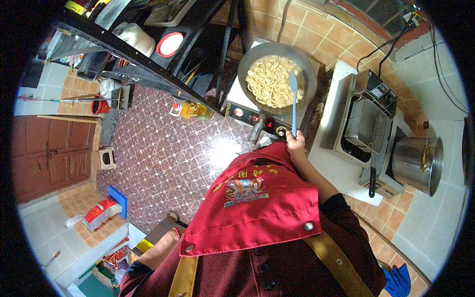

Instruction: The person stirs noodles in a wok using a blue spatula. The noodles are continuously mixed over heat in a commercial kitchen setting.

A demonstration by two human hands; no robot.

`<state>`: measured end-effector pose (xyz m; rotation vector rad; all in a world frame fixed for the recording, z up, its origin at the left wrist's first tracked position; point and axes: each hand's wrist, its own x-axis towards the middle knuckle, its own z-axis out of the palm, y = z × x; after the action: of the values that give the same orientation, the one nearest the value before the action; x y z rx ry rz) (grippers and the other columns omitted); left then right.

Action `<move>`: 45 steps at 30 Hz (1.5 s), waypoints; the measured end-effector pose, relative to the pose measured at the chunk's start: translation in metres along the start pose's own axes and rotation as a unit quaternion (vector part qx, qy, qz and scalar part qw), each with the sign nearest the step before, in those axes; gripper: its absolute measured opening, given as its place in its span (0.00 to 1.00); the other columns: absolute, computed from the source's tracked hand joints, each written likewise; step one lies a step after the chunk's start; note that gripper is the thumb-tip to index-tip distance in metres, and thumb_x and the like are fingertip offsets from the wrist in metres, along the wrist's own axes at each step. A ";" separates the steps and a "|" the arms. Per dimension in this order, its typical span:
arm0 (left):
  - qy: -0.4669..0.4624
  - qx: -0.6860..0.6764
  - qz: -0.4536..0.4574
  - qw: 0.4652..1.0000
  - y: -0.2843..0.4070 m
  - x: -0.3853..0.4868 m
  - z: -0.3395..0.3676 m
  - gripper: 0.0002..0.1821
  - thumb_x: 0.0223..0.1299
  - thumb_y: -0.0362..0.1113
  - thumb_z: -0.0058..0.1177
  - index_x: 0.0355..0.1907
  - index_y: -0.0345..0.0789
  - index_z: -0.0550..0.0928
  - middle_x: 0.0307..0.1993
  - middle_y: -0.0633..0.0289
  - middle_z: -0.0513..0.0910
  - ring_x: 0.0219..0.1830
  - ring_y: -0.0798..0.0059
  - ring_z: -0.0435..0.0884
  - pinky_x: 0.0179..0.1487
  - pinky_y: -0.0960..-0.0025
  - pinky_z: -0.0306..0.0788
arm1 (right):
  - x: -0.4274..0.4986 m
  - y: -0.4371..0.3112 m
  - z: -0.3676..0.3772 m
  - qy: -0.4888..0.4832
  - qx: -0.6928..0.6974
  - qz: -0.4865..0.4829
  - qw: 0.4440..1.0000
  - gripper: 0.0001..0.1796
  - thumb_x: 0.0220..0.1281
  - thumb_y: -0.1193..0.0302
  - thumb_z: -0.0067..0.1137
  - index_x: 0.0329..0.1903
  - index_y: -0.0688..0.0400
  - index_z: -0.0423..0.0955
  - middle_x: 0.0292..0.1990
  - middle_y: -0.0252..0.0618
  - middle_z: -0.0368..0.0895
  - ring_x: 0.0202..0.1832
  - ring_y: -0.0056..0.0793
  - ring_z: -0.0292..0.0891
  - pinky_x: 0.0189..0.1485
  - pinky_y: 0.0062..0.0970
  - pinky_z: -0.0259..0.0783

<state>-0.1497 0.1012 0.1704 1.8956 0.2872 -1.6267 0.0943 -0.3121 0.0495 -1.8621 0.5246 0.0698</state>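
My right hand (295,140) grips the lower end of a blue-grey long-handled spoon (294,100). The spoon's head rests over the right side of the food in a large metal wok (243,70). Pale yellow rings and small pieces of food (272,80) cover the wok's bottom. Beneath the wok is an electric cooker, its control panel (245,114) showing red lights and a knob. The wok's thick handle (256,131) points towards me. At lower left, my left forearm (159,247) shows a red bracelet, but the red apron (252,215) hides the hand.
A fryer (367,122) with a metal basket and a tall steel pot (417,163) stand on the right. A black metal rack (148,65) fills the upper left. Oil bottles (195,110) stand on the patterned floor beside the cooker; a small stool (104,157) is farther left.
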 end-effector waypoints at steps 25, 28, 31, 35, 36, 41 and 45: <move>-0.008 0.008 -0.002 1.000 0.012 -0.007 -0.011 0.20 0.53 0.49 0.53 0.45 0.41 0.76 0.38 0.61 0.78 0.36 0.72 0.78 0.38 0.68 0.73 | -0.003 -0.021 -0.006 0.002 -0.070 -0.069 0.995 0.12 0.52 0.65 0.58 0.32 0.62 0.72 0.25 0.47 0.76 0.28 0.40 0.74 0.33 0.35 0.67; -0.007 0.007 -0.001 1.000 0.012 -0.006 -0.011 0.20 0.53 0.50 0.53 0.45 0.41 0.76 0.38 0.61 0.77 0.36 0.72 0.78 0.38 0.69 0.73 | -0.003 -0.019 -0.006 -0.009 -0.050 -0.073 0.996 0.13 0.52 0.65 0.58 0.32 0.62 0.72 0.25 0.47 0.76 0.29 0.41 0.74 0.33 0.35 0.67; -0.009 0.006 -0.001 1.000 0.013 -0.007 -0.010 0.20 0.53 0.50 0.53 0.45 0.41 0.76 0.38 0.61 0.77 0.36 0.73 0.77 0.38 0.69 0.73 | -0.002 -0.017 -0.005 -0.011 -0.043 -0.056 0.997 0.12 0.52 0.65 0.58 0.32 0.62 0.72 0.26 0.47 0.76 0.30 0.41 0.74 0.34 0.35 0.67; -0.009 0.006 -0.001 1.000 0.014 -0.009 -0.012 0.20 0.54 0.50 0.53 0.45 0.41 0.76 0.38 0.62 0.77 0.36 0.73 0.77 0.38 0.69 0.73 | 0.000 -0.010 -0.004 -0.001 -0.076 -0.059 0.995 0.12 0.51 0.66 0.59 0.31 0.62 0.71 0.25 0.47 0.76 0.29 0.42 0.74 0.34 0.35 0.67; -0.011 0.006 0.000 1.000 0.015 -0.009 -0.012 0.20 0.54 0.50 0.53 0.44 0.41 0.76 0.38 0.62 0.77 0.36 0.73 0.77 0.38 0.69 0.73 | 0.000 -0.010 -0.004 0.001 -0.078 -0.061 0.995 0.12 0.51 0.66 0.59 0.31 0.62 0.71 0.25 0.47 0.76 0.29 0.42 0.74 0.33 0.35 0.67; -0.011 0.008 -0.001 1.000 0.015 -0.009 -0.013 0.20 0.54 0.50 0.53 0.44 0.41 0.76 0.38 0.62 0.77 0.36 0.73 0.77 0.37 0.69 0.73 | -0.004 -0.019 -0.005 0.005 -0.065 -0.072 0.995 0.12 0.51 0.65 0.59 0.30 0.62 0.71 0.24 0.47 0.76 0.28 0.42 0.74 0.32 0.35 0.67; -0.012 0.012 0.003 1.000 0.018 -0.011 -0.017 0.20 0.54 0.50 0.53 0.44 0.41 0.76 0.38 0.62 0.77 0.36 0.74 0.77 0.37 0.69 0.73 | -0.005 -0.021 -0.007 0.004 -0.066 -0.065 0.996 0.12 0.51 0.65 0.59 0.30 0.62 0.72 0.24 0.47 0.76 0.28 0.42 0.74 0.32 0.35 0.67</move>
<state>-0.1287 0.0990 0.1878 1.8908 0.2534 -1.6543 0.0970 -0.3112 0.0720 -2.0221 0.4104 0.0100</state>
